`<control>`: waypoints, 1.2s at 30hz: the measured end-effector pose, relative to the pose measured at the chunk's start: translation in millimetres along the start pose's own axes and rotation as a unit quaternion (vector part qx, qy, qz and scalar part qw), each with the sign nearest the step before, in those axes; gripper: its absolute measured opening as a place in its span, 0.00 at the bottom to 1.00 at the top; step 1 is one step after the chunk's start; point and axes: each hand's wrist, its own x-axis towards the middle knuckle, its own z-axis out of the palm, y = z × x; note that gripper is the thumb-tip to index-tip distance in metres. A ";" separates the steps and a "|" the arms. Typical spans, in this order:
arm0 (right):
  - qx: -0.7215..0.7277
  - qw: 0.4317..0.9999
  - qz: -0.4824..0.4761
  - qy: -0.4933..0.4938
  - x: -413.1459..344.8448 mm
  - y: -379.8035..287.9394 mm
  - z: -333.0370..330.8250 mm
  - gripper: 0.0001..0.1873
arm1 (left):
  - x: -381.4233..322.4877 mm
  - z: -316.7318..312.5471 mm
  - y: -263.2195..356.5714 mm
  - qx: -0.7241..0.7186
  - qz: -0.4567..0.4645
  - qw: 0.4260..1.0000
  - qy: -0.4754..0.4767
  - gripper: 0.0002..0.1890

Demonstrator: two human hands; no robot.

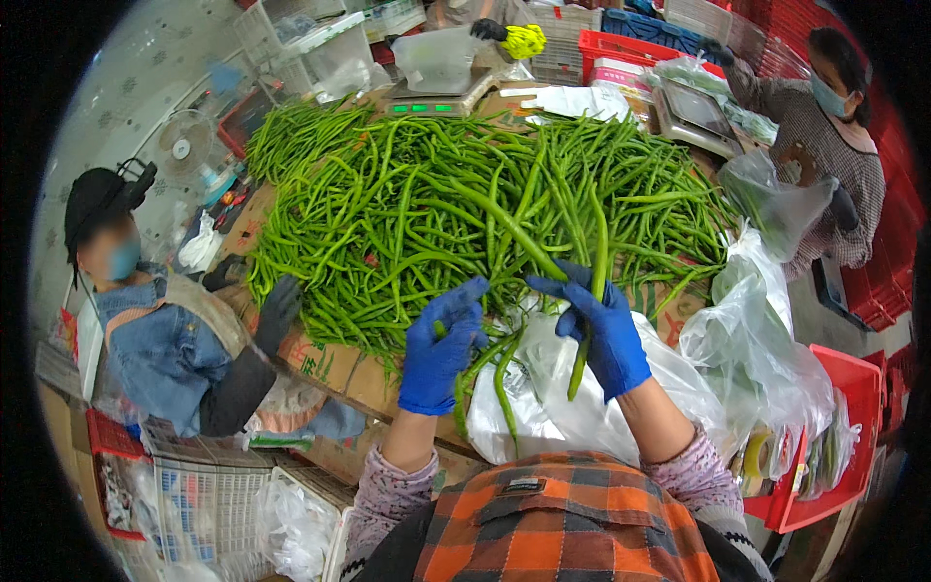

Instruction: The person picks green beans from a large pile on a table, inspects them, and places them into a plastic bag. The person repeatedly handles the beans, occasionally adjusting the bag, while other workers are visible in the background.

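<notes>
A wide heap of long green chili peppers (pixel 407 218) covers the cardboard-topped table before me. My right hand (pixel 607 335), in a blue glove, grips long green peppers; one pepper (pixel 599 233) stands up between the fingers, its other end showing below the palm. Another thick pepper (pixel 509 225) slants from the heap to my thumb and fingers. In a matching glove, my left hand (pixel 444 353) is curled at the heap's near edge, with a bit of green pepper (pixel 439 329) between its fingers. Several peppers (pixel 503 393) lie between my hands, over a white plastic bag (pixel 553 364).
A co-worker with dark gloves (pixel 278 313) stands at the left of the heap; another person (pixel 822 160) at the right holds a clear bag (pixel 778 196). Digital scales (pixel 436 102) stand at the far edge. A red crate (pixel 836 465) with packed bags sits at my right.
</notes>
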 end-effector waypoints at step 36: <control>0.122 0.990 0.060 0.039 -30.7 -1.5 -15.7 0.15 | 199.7 15.0 -86.1 0.626 -0.026 0.779 0.024 0.22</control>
